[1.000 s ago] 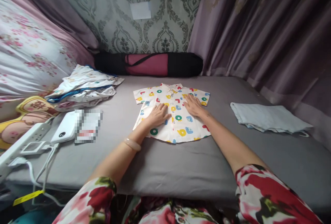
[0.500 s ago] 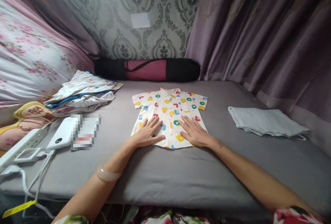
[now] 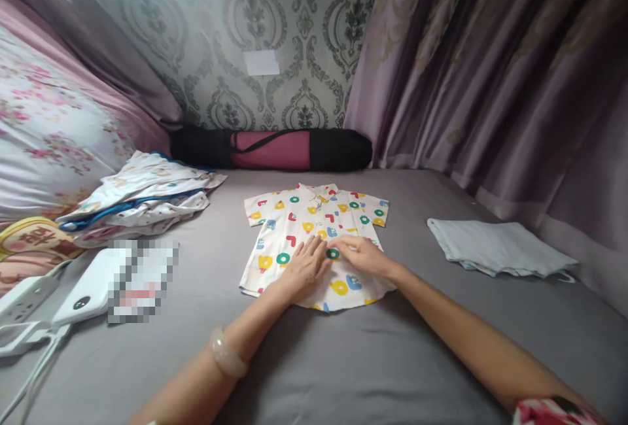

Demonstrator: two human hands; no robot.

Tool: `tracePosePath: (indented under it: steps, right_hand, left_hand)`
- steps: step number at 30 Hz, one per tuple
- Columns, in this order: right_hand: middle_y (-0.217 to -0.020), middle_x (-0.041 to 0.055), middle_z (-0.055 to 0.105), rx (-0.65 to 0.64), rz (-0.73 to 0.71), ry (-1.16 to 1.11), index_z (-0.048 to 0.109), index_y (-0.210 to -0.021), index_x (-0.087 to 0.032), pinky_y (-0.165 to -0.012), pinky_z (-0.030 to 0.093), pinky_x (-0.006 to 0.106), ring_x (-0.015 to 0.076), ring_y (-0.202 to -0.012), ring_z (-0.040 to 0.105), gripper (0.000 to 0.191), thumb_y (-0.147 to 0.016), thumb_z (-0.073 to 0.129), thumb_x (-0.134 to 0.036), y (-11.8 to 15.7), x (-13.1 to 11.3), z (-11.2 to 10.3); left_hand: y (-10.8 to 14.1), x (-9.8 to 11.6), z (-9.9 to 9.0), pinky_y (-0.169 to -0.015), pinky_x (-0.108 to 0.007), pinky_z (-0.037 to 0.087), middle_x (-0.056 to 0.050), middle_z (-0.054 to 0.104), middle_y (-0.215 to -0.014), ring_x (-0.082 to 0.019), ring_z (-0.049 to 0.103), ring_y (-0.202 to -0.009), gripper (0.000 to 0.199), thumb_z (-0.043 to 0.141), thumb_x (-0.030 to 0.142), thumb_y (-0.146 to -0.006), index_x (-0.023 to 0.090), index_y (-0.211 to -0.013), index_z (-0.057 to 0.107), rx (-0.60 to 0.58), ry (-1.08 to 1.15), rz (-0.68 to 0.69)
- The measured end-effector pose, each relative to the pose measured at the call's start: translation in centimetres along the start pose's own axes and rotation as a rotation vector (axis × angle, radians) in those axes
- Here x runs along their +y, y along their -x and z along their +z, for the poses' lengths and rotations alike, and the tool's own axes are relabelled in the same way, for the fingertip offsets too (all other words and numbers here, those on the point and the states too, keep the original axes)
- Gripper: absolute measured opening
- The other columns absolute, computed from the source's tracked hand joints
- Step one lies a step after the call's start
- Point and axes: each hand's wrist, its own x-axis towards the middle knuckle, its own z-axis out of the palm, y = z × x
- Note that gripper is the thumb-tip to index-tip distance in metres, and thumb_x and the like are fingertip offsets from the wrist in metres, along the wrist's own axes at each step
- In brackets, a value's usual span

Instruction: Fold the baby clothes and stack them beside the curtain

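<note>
Head view has our shirt (image 3: 303,225) lying front up near the middle of the grey surface (image 3: 383,373), collar away from us, both short sleeves spread and the hem towards us. Our left hand (image 3: 308,267) rests on its lower front, holding nothing we can see, palm down with the fingers stretched out. Our right hand (image 3: 362,254) is just beside it over the front, fingers bent and drawn together; we cannot tell whether they pinch any cloth. Between them, our hands and forearms hide part of the shirt's lower half, and a pale bangle (image 3: 228,354) circles our left forearm. Beyond the collar, a long black and maroon bag (image 3: 269,149) lies across the far edge, closing off that side before the patterned wall (image 3: 304,39). To our right, well apart from the shirt, a pale folded cloth (image 3: 500,247) lies flat, with a purple curtain (image 3: 466,72) behind it. Our left side is more crowded: a loose pile of clothes (image 3: 147,196) farther back, then a white device (image 3: 91,288) beside a packet (image 3: 144,281) blurred by pixels, and a power strip (image 3: 22,301) with white cables (image 3: 34,373) in the near corner. A yellow cushion (image 3: 34,238) sits behind the strip.
</note>
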Motion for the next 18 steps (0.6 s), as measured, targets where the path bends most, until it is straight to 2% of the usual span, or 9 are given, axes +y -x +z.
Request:
tracePosePath:
  steps: [2,3,5,7,9,11,16,18]
  right_hand:
    - [-0.133,0.0102,0.061,0.179,0.042,0.182,0.062,-0.127,-0.019,-0.109,0.037,0.037,0.0219,-0.127,0.052,0.052,-0.098,0.029,-0.046,-2.7,2.4,0.1]
    - [-0.142,0.0119,0.052,0.194,0.081,0.284,0.056,-0.134,-0.016,-0.114,0.031,0.038,0.0217,-0.135,0.043,0.054,-0.099,0.026,-0.044,-3.9,3.6,0.3]
    - [-0.155,0.0145,0.033,0.14,0.192,0.464,0.041,-0.146,-0.009,-0.119,0.019,0.042,0.0233,-0.145,0.025,0.061,-0.099,0.023,-0.044,-5.9,5.5,0.8]
    - [-0.159,0.0142,0.021,0.06,0.25,0.589,0.03,-0.151,-0.006,-0.12,0.009,0.045,0.0239,-0.148,0.014,0.065,-0.099,0.02,-0.045,-7.6,6.7,1.3]
    - [-0.16,0.0131,0.018,0.008,0.258,0.661,0.025,-0.152,-0.006,-0.12,0.005,0.045,0.0232,-0.148,0.011,0.066,-0.099,0.017,-0.045,-9.1,7.2,1.6]
    - [-0.16,0.0133,0.019,0.004,0.269,0.695,0.025,-0.152,-0.007,-0.12,0.006,0.044,0.0229,-0.148,0.012,0.066,-0.1,0.014,-0.045,-10.6,7.3,1.7]
    - [-0.161,0.0148,0.013,0.149,0.363,0.714,0.021,-0.153,-0.005,-0.119,0.008,0.045,0.0245,-0.149,0.008,0.069,-0.1,0.011,-0.047,-14.5,7.4,1.8]
    - [-0.16,0.0159,0.015,0.143,0.376,0.7,0.023,-0.152,-0.003,-0.119,0.01,0.044,0.0258,-0.148,0.011,0.07,-0.099,0.01,-0.047,-15.9,7.6,1.8]
  left_hand:
    - [0.0,-0.1,0.6,-0.119,-0.051,0.017,-0.015,0.024,-0.158,-0.027,0.016,-0.148,0.061,0.025,0.05,-0.099,0.014,-0.148,0.032,-0.01,-0.017,0.016]
    - [0.1,-0.2,0.8,-0.12,-0.051,0.015,-0.015,0.023,-0.158,-0.027,0.015,-0.148,0.063,0.025,0.052,-0.098,0.014,-0.149,0.031,-0.021,-0.023,0.021]
    - [0.3,-0.4,0.9,-0.12,-0.05,0.014,-0.015,0.022,-0.159,-0.028,0.014,-0.148,0.066,0.023,0.054,-0.098,0.013,-0.149,0.031,-0.032,-0.021,0.022]
    - [0.6,-0.5,1.0,-0.12,-0.05,0.013,-0.014,0.022,-0.159,-0.028,0.013,-0.148,0.068,0.022,0.055,-0.098,0.013,-0.15,0.031,-0.03,-0.009,0.025]
    - [0.7,-0.6,1.2,-0.12,-0.05,0.012,-0.013,0.023,-0.159,-0.028,0.013,-0.148,0.069,0.02,0.056,-0.097,0.014,-0.15,0.03,-0.014,0.0,0.036]
    - [0.8,-0.7,1.5,-0.12,-0.05,0.011,-0.014,0.022,-0.159,-0.028,0.012,-0.149,0.07,0.018,0.058,-0.097,0.014,-0.151,0.028,-0.002,0.003,0.047]
    - [0.9,-1.1,1.7,-0.12,-0.049,0.009,-0.015,0.019,-0.159,-0.029,0.01,-0.149,0.072,0.017,0.059,-0.097,0.013,-0.152,0.026,-0.011,0.015,0.073]
    - [1.0,-1.2,1.8,-0.12,-0.05,0.009,-0.016,0.017,-0.16,-0.03,0.01,-0.149,0.073,0.017,0.06,-0.096,0.013,-0.152,0.025,-0.014,0.031,0.081]
